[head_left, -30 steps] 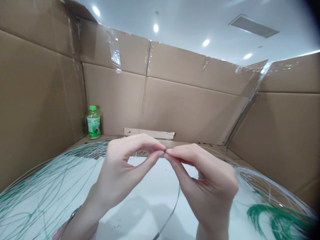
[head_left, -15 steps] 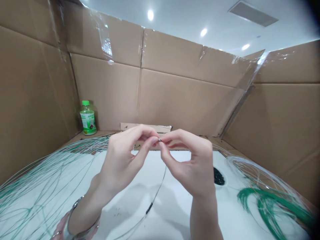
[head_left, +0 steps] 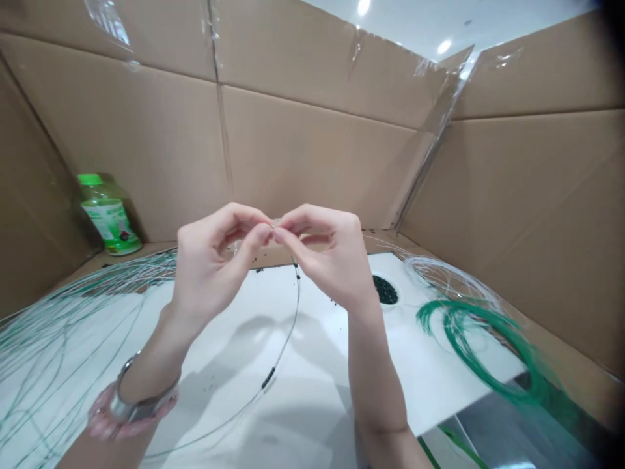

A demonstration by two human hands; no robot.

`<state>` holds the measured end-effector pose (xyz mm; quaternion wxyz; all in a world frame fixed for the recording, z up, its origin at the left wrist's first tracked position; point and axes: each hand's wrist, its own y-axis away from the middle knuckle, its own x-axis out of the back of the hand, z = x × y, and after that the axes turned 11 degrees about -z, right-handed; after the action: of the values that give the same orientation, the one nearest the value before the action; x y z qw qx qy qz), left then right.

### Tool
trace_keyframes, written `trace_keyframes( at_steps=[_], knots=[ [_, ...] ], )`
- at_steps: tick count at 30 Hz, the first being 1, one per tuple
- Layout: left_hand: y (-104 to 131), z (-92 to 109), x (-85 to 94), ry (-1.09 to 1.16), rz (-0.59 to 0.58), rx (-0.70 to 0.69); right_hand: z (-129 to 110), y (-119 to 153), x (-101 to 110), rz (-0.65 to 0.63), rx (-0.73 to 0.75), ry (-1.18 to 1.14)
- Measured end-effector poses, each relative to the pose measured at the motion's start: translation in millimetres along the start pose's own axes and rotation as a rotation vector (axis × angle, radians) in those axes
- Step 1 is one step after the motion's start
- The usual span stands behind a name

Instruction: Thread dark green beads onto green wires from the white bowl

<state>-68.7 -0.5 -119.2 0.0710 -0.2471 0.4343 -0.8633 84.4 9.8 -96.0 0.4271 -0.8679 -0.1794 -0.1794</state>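
Note:
My left hand (head_left: 215, 260) and my right hand (head_left: 325, 251) meet fingertip to fingertip above the white board (head_left: 312, 384). Both pinch a thin strand whose end is mostly hidden between the fingers. Below them hangs a thin cord (head_left: 295, 312), curving down toward the lower left. A cluster of black beads (head_left: 268, 378) sits on its lower part, and a few small dark beads (head_left: 297, 271) are near its top. Right of my right hand, a round dish of black beads (head_left: 385, 290) rests on the board.
Loose green and white strands (head_left: 73, 326) cover the left side. On the right lie a white coil (head_left: 449, 273) and a green coil (head_left: 469, 345). A green bottle (head_left: 110, 221) stands at the back left, against cardboard walls (head_left: 312, 143).
The view has tilted down and turned right. Both hands remain together at the fingertips; small dark beads on the upper cord now show, and the dark piece between the fingertips no longer does.

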Motion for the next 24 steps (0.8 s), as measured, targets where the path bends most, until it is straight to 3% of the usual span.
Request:
trace_keyframes(
  at_steps=[3,5,7,11,13,16,24],
  knots=[
    [-2,-25,-17.8,0.071,-0.111,0.074,8,10,9,0.048,-0.028,-0.012],
    [2,-46,-39.9,0.014,-0.288,0.138,15,23,17,0.079,-0.055,-0.027],
    [12,-66,-69.8,-0.127,-0.592,0.195,21,41,26,0.115,-0.101,-0.057],
    [38,-89,-135.6,-0.178,-0.837,0.215,33,82,45,0.245,-0.233,-0.132],
    [47,-90,-162.0,-0.222,-0.92,0.225,39,102,54,0.32,-0.281,-0.148],
    [53,-89,-187.7,-0.295,-1.017,0.23,48,126,64,0.399,-0.325,-0.183],
    [58,-105,-212.8,-0.431,-1.09,0.194,66,163,78,0.47,-0.372,-0.277]
  ],
)
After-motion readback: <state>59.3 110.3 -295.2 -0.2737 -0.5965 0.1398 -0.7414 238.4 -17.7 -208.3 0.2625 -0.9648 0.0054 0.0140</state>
